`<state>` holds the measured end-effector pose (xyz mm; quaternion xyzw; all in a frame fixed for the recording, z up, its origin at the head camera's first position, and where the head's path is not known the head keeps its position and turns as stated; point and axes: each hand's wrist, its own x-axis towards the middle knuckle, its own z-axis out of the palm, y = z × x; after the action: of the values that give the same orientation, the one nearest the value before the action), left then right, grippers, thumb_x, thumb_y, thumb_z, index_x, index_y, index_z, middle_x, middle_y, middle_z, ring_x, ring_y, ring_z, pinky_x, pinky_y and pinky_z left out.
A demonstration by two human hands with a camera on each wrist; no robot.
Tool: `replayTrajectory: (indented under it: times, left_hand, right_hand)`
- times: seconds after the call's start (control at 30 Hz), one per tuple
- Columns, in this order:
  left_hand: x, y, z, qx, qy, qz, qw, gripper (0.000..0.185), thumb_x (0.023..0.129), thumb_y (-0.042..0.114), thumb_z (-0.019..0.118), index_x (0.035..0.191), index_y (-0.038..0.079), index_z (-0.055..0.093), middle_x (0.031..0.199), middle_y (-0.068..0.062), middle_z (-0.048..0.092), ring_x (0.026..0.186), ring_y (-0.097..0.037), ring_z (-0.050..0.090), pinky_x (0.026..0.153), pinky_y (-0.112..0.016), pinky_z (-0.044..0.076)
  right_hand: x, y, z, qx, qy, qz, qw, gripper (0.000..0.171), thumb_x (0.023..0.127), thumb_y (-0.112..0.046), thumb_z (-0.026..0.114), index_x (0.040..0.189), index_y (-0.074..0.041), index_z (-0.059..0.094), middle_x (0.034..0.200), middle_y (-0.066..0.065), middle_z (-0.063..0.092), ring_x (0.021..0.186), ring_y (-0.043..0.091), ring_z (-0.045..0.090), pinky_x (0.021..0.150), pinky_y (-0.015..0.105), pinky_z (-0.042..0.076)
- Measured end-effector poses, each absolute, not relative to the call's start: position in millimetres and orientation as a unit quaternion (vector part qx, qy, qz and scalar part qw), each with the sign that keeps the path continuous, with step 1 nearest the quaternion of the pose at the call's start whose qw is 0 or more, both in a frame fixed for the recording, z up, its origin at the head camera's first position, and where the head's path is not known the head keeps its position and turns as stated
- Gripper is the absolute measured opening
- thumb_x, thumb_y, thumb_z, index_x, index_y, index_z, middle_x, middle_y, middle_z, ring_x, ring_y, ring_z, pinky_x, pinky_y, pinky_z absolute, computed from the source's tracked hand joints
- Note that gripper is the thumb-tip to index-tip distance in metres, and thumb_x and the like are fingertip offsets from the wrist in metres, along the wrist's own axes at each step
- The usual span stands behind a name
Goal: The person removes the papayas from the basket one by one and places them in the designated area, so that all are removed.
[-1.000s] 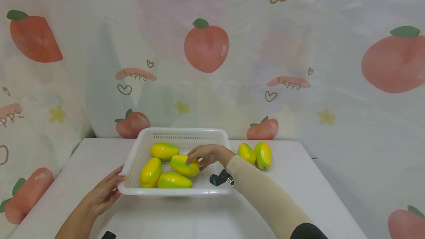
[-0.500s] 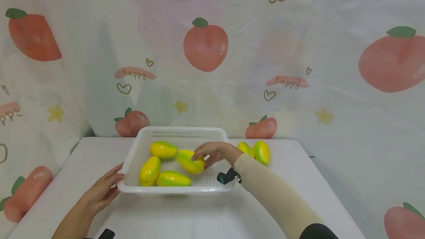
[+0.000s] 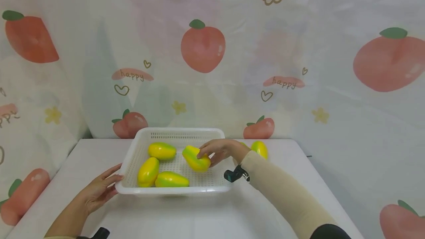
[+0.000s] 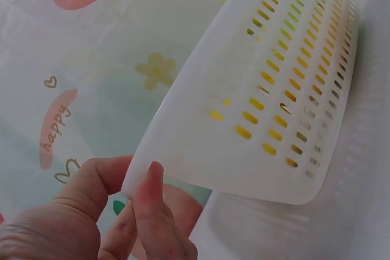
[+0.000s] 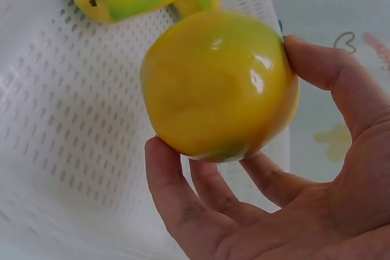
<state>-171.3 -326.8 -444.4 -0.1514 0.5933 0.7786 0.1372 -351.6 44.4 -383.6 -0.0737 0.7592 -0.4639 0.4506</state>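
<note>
A white perforated basket [image 3: 172,191] stands on the table with three yellow-green fruits lying in it [image 3: 161,151] [image 3: 148,172] [image 3: 171,180]. My right hand [image 3: 217,150] grips a fourth yellow-green fruit [image 3: 196,159] over the basket's right half. In the right wrist view its thumb and fingers [image 5: 177,193] curl round that fruit [image 5: 219,83] above the mesh floor. My left hand [image 3: 99,191] is at the basket's near left corner. There the thumb [image 4: 155,211] lies on the rim [image 4: 274,101] and the fingers sit behind it.
Another yellow-green fruit [image 3: 260,149] lies on the white table [image 3: 199,217] right of the basket, and one more is mostly hidden behind my right wrist. A printed cloth backdrop [image 3: 206,65] hangs close behind the table. Black wrist cameras [image 3: 235,175] sit on both arms.
My right hand has lifted the gripped fruit off the others and carried it right and back within the basket. The left hand has stayed at the corner.
</note>
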Motion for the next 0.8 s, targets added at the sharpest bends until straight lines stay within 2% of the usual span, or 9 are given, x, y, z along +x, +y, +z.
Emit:
replayTrajectory:
  times: [0.2,0.5,0.8]
  left_hand:
    - [-170.8,-327.5,-444.4,-0.146,0.593,0.78,0.139,0.034,0.095,0.013,0.064,0.091,0.046,0.07,0.094,0.002,0.062,0.078,-0.009,0.065,0.07,-0.018,0.059]
    - [-171.2,-329.9,-447.6,-0.146,0.59,0.782,0.139,0.034,0.095,0.012,0.064,0.09,0.046,0.07,0.096,0.003,0.063,0.082,-0.012,0.066,0.073,-0.02,0.059]
    - [-172.3,-328.3,-446.4,-0.149,0.589,0.782,0.141,0.034,0.095,0.013,0.064,0.089,0.046,0.07,0.094,0.002,0.064,0.079,-0.012,0.066,0.072,-0.021,0.059]
  right_hand:
    - [-351.3,50.9,-375.8,-0.084,0.761,-0.455,0.454,0.06,0.088,-0.017,0.071,0.142,-0.003,0.048,0.129,0.016,0.056,0.104,0.032,0.063,0.091,0.043,0.058]
    - [-351.7,64.3,-360.0,-0.092,0.764,-0.437,0.466,0.064,0.087,-0.019,0.072,0.144,-0.006,0.045,0.133,0.014,0.054,0.106,0.031,0.063,0.092,0.043,0.058]
    - [-348.2,74.7,-345.9,-0.09,0.755,-0.443,0.476,0.064,0.087,-0.017,0.072,0.143,-0.006,0.044,0.135,0.014,0.052,0.11,0.034,0.062,0.099,0.049,0.052]
